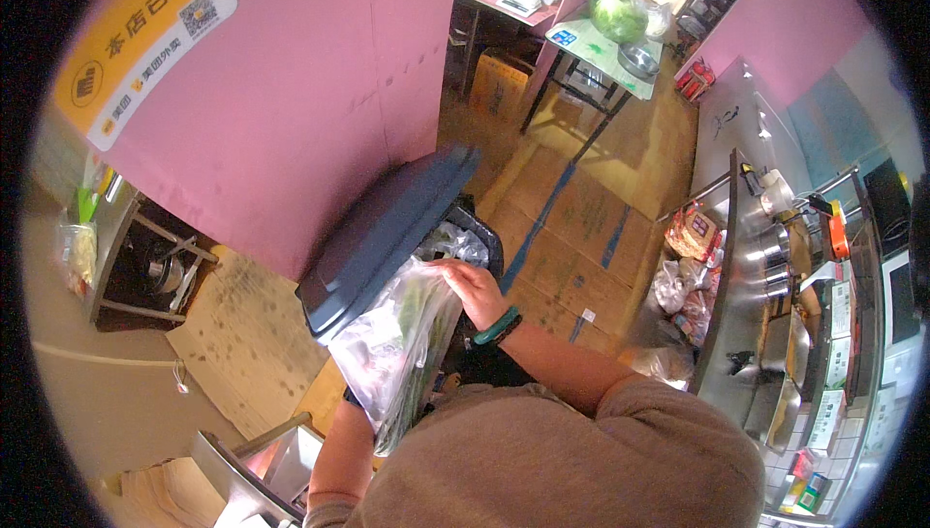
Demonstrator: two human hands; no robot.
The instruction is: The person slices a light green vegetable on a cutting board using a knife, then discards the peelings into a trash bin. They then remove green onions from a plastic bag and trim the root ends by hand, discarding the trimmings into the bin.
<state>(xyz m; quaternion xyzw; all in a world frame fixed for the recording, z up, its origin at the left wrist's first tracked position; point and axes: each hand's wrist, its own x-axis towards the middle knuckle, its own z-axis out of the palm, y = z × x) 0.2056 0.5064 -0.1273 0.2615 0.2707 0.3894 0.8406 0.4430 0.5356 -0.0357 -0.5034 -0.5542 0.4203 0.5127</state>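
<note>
A clear plastic bag (392,332) with long green vegetables inside hangs upright-slanted in front of my torso. The fingers of my right hand (468,288) pinch its top edge; a green bangle circles that wrist. My left forearm passes behind the lower part of the bag, and the left hand itself is hidden by it. Just beyond the bag stands a dark bin (483,230), lined with a plastic bag, and its dark blue lid (392,237) is tilted up against the pink wall.
At the right runs a steel counter (755,310) with containers, and bagged goods (690,288) below it. Ahead, a small table (592,48) carries a bagged green vegetable (617,12) and a steel bowl (639,61). Flattened cardboard (567,237) covers the floor. A metal-framed stand is at left.
</note>
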